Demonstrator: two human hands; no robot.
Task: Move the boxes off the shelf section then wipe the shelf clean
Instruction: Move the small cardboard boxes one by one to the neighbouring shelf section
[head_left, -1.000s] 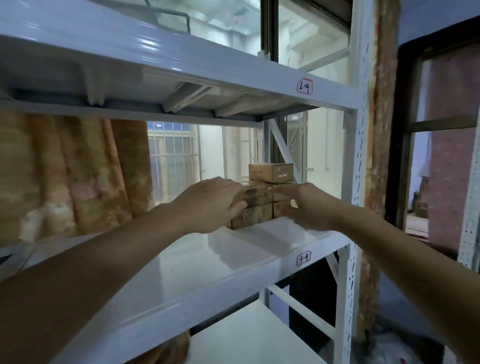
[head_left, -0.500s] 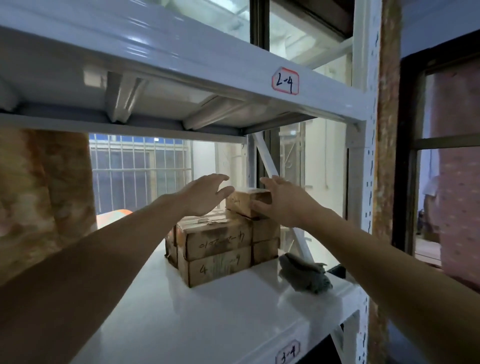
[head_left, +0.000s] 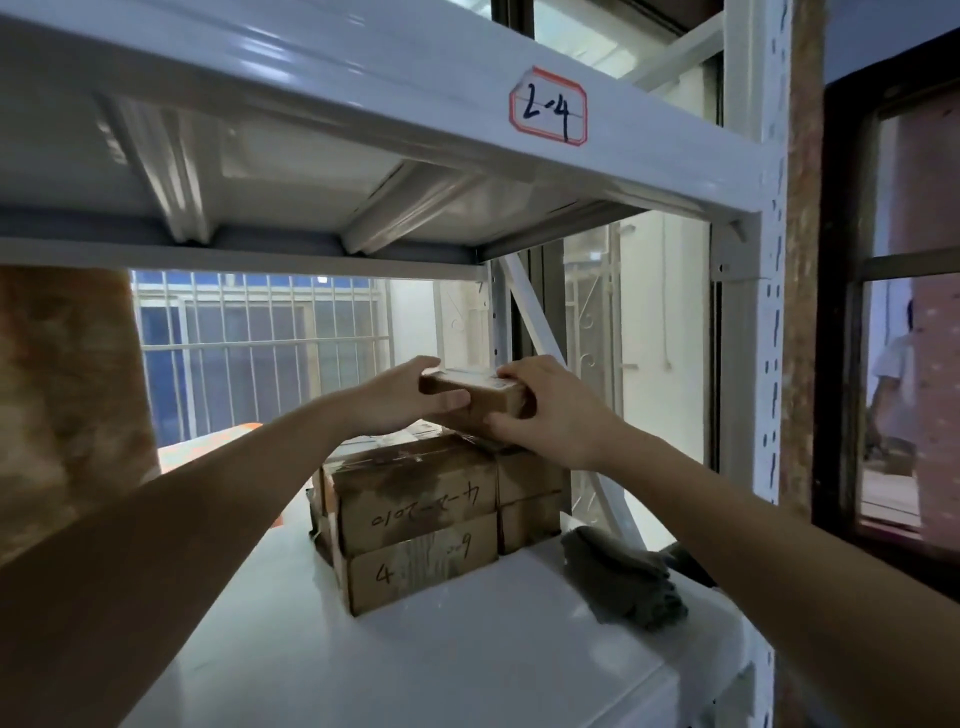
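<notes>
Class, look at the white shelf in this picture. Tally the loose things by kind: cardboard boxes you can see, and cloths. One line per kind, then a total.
Cardboard boxes: 5 visible. One top box is held by the left hand and right hand; four stacked boxes sit below it; more may be hidden behind.
Grey cloth: 1
Total: 6

Glossy metal shelf (head_left: 467, 670), matt cardboard boxes (head_left: 415, 519).
</notes>
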